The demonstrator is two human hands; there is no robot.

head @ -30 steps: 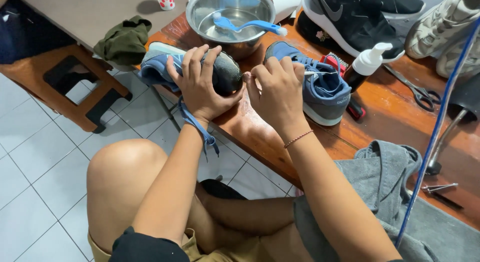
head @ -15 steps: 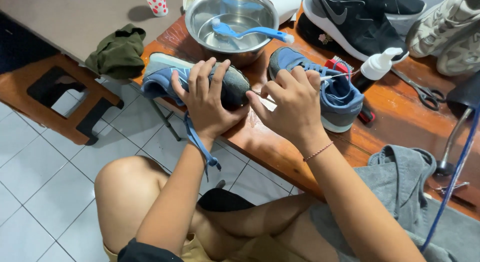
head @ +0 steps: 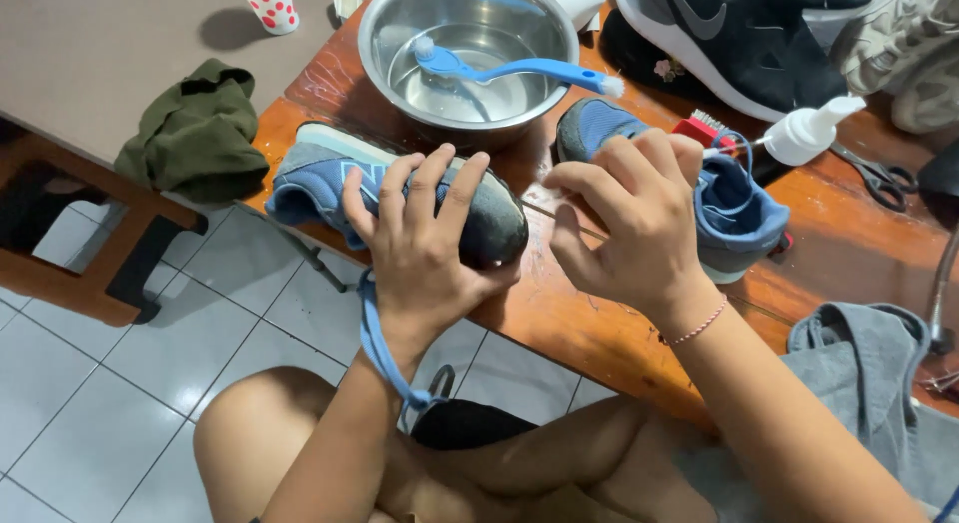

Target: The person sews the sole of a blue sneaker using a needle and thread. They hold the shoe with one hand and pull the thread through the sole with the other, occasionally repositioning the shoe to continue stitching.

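My left hand (head: 420, 243) grips a blue sneaker (head: 310, 178) lying on its side at the wooden table's front edge (head: 559, 323), fingers spread over its dark toe. A blue lace (head: 375, 343) hangs from under that hand past my wrist. My right hand (head: 629, 213) hovers just right of the toe with curled fingers, pinching a thin pale strand (head: 544, 211) that runs to the toe. Behind my right hand lies the second blue sneaker (head: 739, 213).
A steel bowl (head: 375, 53) with water holds a blue brush (head: 519, 68). Nearby are a red brush (head: 699, 131), white pump bottle (head: 804, 133), scissors (head: 879, 178), black sneaker (head: 729, 33), green cloth (head: 195, 133), grey garment (head: 869, 383) and a wooden stool (head: 60, 253).
My right hand has drawn slightly right, away from the sneaker's toe. My left hand keeps its grip on the sneaker.
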